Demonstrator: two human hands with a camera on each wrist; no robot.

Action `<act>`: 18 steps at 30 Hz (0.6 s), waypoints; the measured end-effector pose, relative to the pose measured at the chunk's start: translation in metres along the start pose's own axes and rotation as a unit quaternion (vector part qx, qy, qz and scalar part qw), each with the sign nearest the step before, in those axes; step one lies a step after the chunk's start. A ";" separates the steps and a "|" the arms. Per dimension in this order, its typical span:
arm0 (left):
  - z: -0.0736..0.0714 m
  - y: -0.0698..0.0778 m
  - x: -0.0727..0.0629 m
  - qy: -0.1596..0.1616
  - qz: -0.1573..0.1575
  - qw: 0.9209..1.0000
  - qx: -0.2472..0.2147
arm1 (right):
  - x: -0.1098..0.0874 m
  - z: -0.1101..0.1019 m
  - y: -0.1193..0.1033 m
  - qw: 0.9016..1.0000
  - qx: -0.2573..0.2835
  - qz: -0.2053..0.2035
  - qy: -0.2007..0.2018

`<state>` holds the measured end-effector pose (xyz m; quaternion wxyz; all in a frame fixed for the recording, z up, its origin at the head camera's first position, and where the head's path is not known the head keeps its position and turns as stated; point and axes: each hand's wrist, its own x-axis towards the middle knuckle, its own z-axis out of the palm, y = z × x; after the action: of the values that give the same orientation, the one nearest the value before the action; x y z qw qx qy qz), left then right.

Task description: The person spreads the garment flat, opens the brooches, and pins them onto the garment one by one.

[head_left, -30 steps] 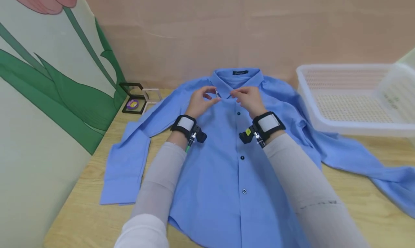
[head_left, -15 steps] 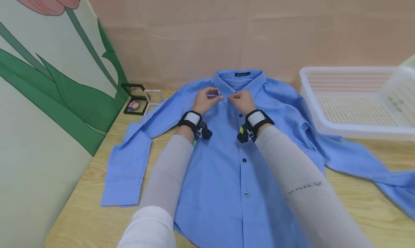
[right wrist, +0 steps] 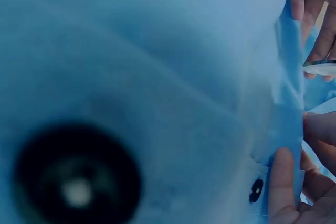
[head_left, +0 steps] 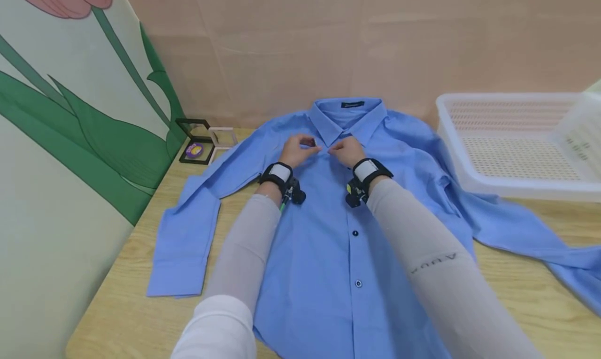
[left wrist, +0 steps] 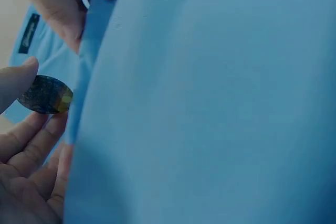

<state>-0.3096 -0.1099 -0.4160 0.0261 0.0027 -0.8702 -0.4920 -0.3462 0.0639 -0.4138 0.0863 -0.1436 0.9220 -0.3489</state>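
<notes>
In the head view, a blue long-sleeved shirt (head_left: 314,234) lies front up on a wooden table (head_left: 122,301), its long axis running away from the person, collar (head_left: 325,125) pointing toward the far wall. The sleeve on the left bends so its cuff faces the person; the other stretches right, in front of a white basket (head_left: 521,186). Near the collar, the left hand (head_left: 296,151) and right hand (head_left: 349,151) face each other, slightly apart, thumbs and fingers nearly closed. At far left, a purple round badge (head_left: 194,150) rests in a black frame. In the left wrist view, the left hand pinches a dark disc (left wrist: 42,95) with a yellow patch between thumb and fingers, parted by the disc's width; it appears oval, long axis nearly level, one end toward the shirt's edge. In the right wrist view, the disc shows almost edge-on, a thin level sliver. Below it, the right hand pinches the shirt's edge, its fingertips parted only by cloth, just beside a black button (right wrist: 256,190). A larger dark round shape (right wrist: 79,145) nearby is blurred.
</notes>
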 end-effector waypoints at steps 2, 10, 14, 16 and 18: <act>0.001 -0.001 -0.001 -0.004 0.006 1.000 -0.004 | 0.003 0.003 0.001 1.000 -0.010 -0.006 0.005; 0.010 -0.006 0.001 -0.029 0.023 0.999 0.008 | 0.010 0.010 0.008 0.999 -0.025 -0.030 0.029; 0.010 -0.007 0.003 -0.038 0.023 0.999 0.031 | 0.012 0.010 0.013 0.999 -0.011 -0.035 0.022; 0.010 -0.008 0.005 -0.039 0.025 0.998 0.038 | 0.012 0.009 0.014 0.999 -0.010 -0.040 0.015; 0.011 -0.007 0.007 -0.040 0.030 0.998 0.044 | 0.011 0.007 0.014 0.999 -0.018 -0.050 0.012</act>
<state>-0.3170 -0.1043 -0.4279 0.0063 -0.0420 -0.8911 -0.4519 -0.3573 0.0658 -0.4289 0.0551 -0.1869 0.9207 -0.3381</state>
